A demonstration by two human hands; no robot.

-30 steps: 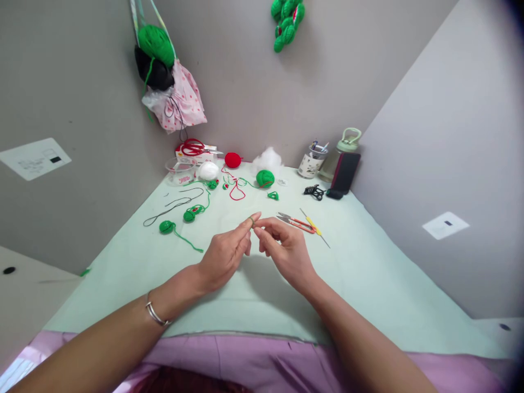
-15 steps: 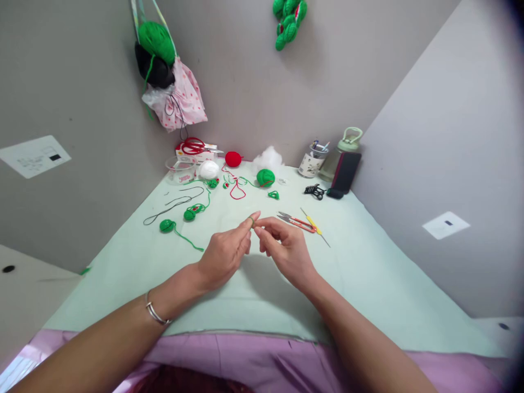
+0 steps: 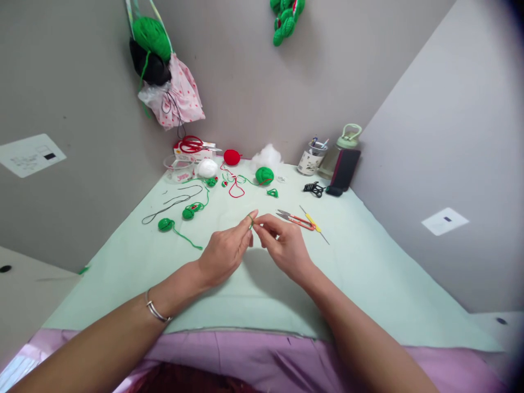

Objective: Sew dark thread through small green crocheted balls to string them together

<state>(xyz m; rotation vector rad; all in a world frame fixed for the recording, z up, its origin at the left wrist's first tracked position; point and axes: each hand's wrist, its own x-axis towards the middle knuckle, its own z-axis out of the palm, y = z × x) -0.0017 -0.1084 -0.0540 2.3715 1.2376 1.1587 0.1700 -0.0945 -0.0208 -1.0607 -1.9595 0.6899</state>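
Note:
A short bit of green yarn [image 3: 250, 219] loops round the forefinger of my left hand [image 3: 225, 248]. The other left fingers are curled in beneath it. My right hand [image 3: 282, 240] pinches the yarn between thumb and forefinger, touching the left fingertips; the rest of the strand is hidden. Just beyond my right hand lie orange thread snips [image 3: 301, 219] and a yellow-handled crochet hook [image 3: 313, 222]. Left of my hands a small green crocheted ball [image 3: 166, 224] trails a yarn tail, with another green ball [image 3: 189, 212] behind it.
Farther back are a green yarn ball [image 3: 264, 176], a red yarn ball [image 3: 231, 157], white stuffing [image 3: 268, 155], red scissors [image 3: 192, 144] on a box and a clear tub [image 3: 179, 170]. At the back right stand a pen cup [image 3: 310, 161], a bottle [image 3: 347, 143] and a phone [image 3: 347, 170].
Both hands keep nearly the same place, and the green loop at the left forefinger shows a little more clearly. The whole view has shifted slightly.

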